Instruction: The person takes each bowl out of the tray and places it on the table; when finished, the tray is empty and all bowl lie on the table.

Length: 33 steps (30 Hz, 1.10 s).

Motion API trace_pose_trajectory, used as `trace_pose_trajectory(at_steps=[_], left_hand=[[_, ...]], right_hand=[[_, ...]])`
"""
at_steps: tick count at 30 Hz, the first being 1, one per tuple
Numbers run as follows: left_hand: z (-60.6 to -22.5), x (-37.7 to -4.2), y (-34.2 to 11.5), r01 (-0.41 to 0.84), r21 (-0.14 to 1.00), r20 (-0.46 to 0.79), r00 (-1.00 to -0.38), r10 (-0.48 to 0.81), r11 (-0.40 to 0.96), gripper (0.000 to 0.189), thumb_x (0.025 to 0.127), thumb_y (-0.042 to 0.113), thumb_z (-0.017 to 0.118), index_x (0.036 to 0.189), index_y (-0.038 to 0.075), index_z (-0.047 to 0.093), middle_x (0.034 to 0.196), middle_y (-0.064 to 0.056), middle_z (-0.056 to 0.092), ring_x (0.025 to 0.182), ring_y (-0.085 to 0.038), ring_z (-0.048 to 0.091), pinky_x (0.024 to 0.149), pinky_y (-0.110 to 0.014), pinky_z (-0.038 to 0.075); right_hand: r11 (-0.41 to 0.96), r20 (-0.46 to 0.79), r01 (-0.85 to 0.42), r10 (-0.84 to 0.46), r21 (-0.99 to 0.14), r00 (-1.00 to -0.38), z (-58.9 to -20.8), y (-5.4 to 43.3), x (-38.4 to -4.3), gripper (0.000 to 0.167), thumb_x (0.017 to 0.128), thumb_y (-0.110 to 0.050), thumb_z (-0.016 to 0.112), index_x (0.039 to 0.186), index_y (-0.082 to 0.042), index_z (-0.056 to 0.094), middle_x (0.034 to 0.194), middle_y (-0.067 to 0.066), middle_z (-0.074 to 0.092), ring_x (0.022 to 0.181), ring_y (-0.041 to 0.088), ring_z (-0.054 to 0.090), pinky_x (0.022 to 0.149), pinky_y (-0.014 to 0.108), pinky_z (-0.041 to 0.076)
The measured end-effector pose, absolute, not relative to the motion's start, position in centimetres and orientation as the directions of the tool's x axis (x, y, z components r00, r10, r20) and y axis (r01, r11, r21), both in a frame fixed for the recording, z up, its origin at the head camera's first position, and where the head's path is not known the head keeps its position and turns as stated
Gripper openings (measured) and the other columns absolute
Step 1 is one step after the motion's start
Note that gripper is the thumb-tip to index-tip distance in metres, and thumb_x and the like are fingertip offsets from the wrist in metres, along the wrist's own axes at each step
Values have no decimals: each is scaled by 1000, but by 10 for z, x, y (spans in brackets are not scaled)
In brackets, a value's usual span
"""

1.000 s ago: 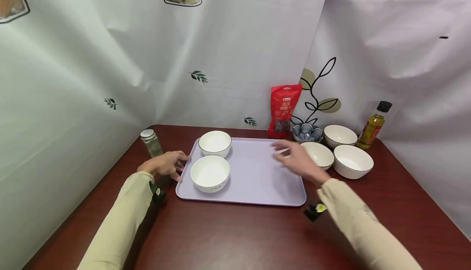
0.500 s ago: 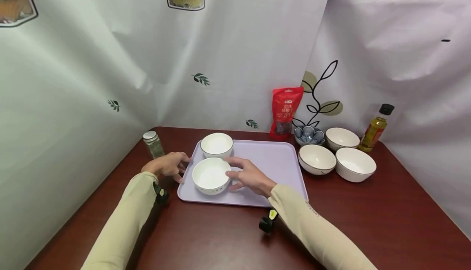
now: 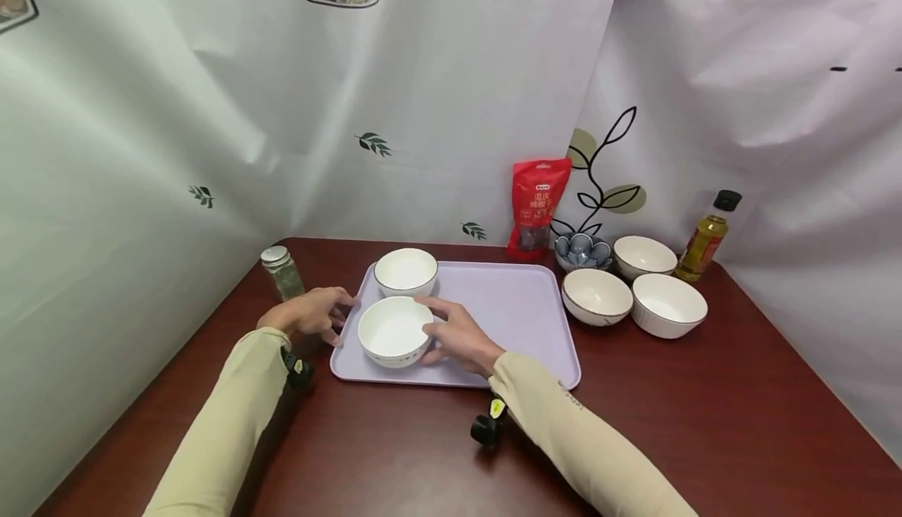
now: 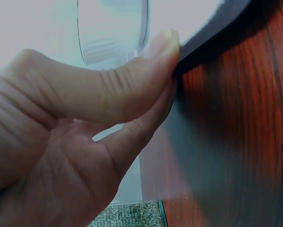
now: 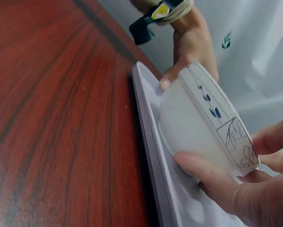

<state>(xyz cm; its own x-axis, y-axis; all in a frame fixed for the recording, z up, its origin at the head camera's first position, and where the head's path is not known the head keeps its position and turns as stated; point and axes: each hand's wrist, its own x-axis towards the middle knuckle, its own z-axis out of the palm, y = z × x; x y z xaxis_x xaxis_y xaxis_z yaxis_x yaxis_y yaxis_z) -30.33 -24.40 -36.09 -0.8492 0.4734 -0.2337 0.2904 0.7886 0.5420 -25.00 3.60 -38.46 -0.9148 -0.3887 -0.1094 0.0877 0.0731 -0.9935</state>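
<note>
A lilac tray (image 3: 510, 317) lies on the dark red table, bearing two white bowls at its left end. My left hand (image 3: 306, 315) pinches the tray's left rim; in the left wrist view, the thumb (image 4: 155, 52) lies over that edge. My right hand (image 3: 456, 335) holds the near bowl (image 3: 395, 330) by its right side. Seen from the right wrist, this bowl (image 5: 193, 123) carries a blue leaf pattern and stands on the tray, thumb low on its wall and fingers around the other side. The far bowl (image 3: 405, 270) sits just behind it, untouched.
At the tray's right stand three white bowls, one nearest the tray (image 3: 597, 296), and a blue flower-shaped bowl (image 3: 582, 251). An oil bottle (image 3: 705, 243) and a red pouch (image 3: 537, 207) stand behind. A spice jar (image 3: 283, 272) stands beyond my left hand.
My right hand has come left across the tray from its right end to the near bowl and holds its side. My left hand stays at the tray's left rim.
</note>
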Motion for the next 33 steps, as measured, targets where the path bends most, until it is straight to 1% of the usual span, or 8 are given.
trace_pose_trajectory(at_steps=[5,12,20,25,29,33], left_hand=[[-365,-302,-247,288,560,-232,-846,481,777,80,71,-8,84,139,-18,44,139,-36,49,114,-43,66,91,-42,61],[-363,-301,-243,329,519,-218,-842,494,789,78,70,-9,85,137,-19,47,136,-34,49,113,-43,66,89,-42,62],[-362,-301,-244,314,535,-228,-840,492,784,79,71,-10,83,139,-19,43,140,-35,45,118,-46,63,92,-43,61],[-362,-301,-247,293,543,-245,-841,482,787,80,73,-9,82,141,-18,41,143,-35,43,121,-48,61,94,-45,60],[-361,-300,-247,276,554,-253,-843,475,785,80,74,-9,82,142,-17,40,144,-35,42,123,-48,59,95,-45,60],[-360,-300,-247,284,562,-248,-839,485,777,81,74,-9,81,143,-18,40,145,-35,41,123,-48,59,95,-45,60]], right_hand=[[52,-120,108,-365,-993,-923,-385,36,-250,63,88,10,46,149,-7,48,156,20,40,103,28,66,68,47,65],[73,-139,120,-363,-990,-921,-378,43,-250,61,90,8,48,148,-10,50,158,16,39,109,28,66,71,46,65],[90,-91,64,-342,-994,-935,-369,60,-245,59,91,6,49,147,-9,51,157,16,42,101,22,66,70,44,65],[107,-86,55,-317,-993,-944,-366,78,-240,60,90,7,49,147,-10,51,156,16,45,96,20,66,69,44,65],[115,-89,56,-307,-992,-947,-362,96,-238,61,90,7,49,148,-11,51,157,15,44,104,21,64,71,45,65],[135,-94,55,-305,-989,-948,-359,120,-237,60,91,5,49,149,-11,49,160,15,39,111,23,61,73,46,65]])
